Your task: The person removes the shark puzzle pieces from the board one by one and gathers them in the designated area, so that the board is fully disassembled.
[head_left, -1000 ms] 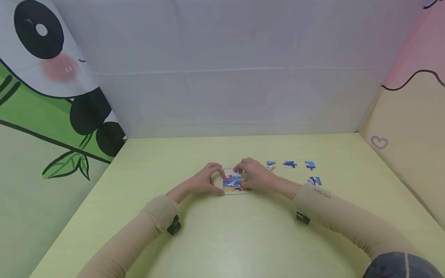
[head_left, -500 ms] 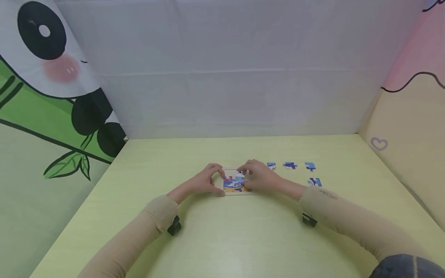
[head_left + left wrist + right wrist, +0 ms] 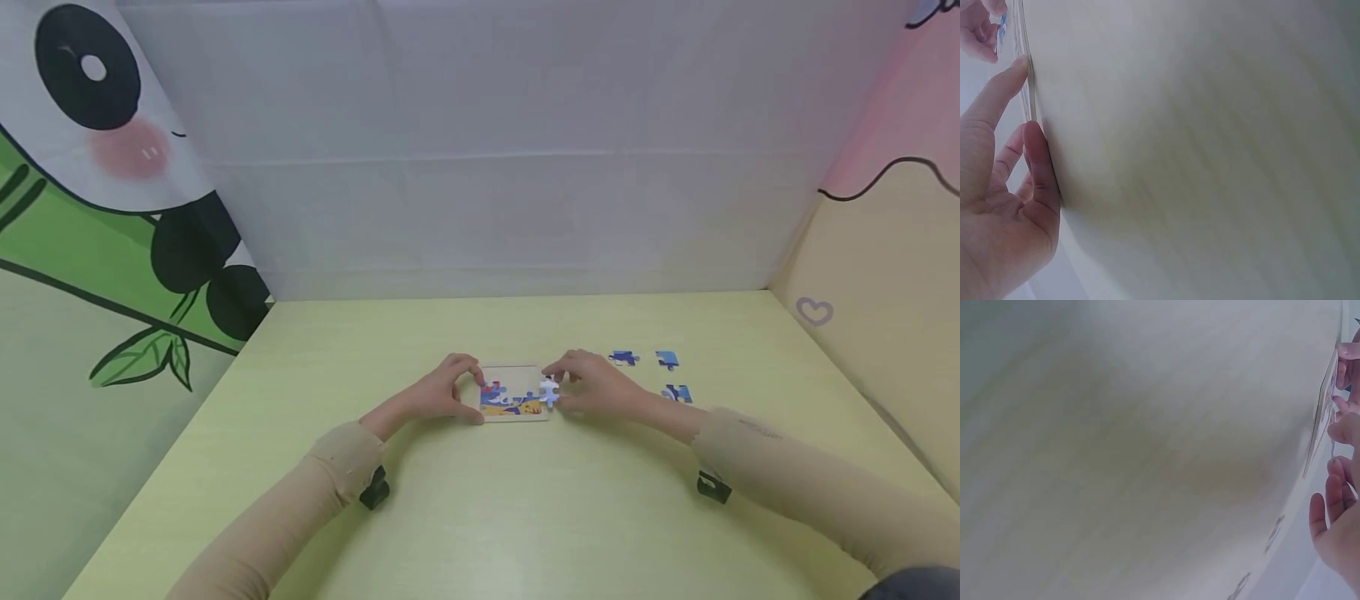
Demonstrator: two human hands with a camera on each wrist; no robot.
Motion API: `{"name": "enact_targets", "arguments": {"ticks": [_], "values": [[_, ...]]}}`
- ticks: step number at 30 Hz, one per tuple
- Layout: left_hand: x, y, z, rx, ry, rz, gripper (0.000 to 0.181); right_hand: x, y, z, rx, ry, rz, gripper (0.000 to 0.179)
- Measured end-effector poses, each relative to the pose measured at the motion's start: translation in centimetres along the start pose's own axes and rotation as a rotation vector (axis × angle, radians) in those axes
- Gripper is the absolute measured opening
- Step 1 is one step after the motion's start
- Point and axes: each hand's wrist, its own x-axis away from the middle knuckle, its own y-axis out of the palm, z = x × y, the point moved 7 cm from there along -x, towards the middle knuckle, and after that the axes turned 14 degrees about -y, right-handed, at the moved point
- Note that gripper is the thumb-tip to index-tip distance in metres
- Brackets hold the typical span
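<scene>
**Right hand pinches a puzzle piece at the tray's right edge**

Head view: The puzzle tray (image 3: 517,377) lies on the table (image 3: 465,517), with joined pieces (image 3: 510,406) filling its near part and reaching farther up its left side. At the tray's left edge, the left hand (image 3: 442,391) grips the frame, thumb at the near corner and a finger toward the far one. The right hand (image 3: 603,388) pinches a white-and-blue piece (image 3: 550,392) at the tray's right edge; whether it touches the tray cannot be told. Loose pieces (image 3: 623,357) lie to the right of the tray, one partly hidden behind the right hand.

Left wrist view: The tray appears edge-on, the left hand's thumb and fingers against its rim. The right hand is partly visible beyond the tray.

Right wrist view: The pinched piece shows as a thin edge beside the tray. Two loose pieces lie on the table, apart from the tray.
</scene>
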Motion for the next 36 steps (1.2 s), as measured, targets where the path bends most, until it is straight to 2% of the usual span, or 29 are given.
{"name": "enact_targets", "arguments": {"ticks": [10,21,29,36], "values": [[0.2,-0.1,-0.1,0.004,-0.006,-0.002,0.047,3.0,-0.8,1.2,0.047,0.049,-0.02,0.043],[0.1,-0.1,-0.4,0.002,-0.004,-0.002,0.047,6.0,-2.6,2.7,0.084,-0.04,-0.028,0.035],[0.1,-0.1,-0.4,0.01,-0.014,-0.009,0.047,7.5,-3.8,4.3,0.094,-0.033,-0.064,0.032],[0.2,-0.1,-0.3,0.016,0.004,-0.011,0.047,8.3,-4.7,5.5,0.099,-0.032,-0.095,0.032]]}}
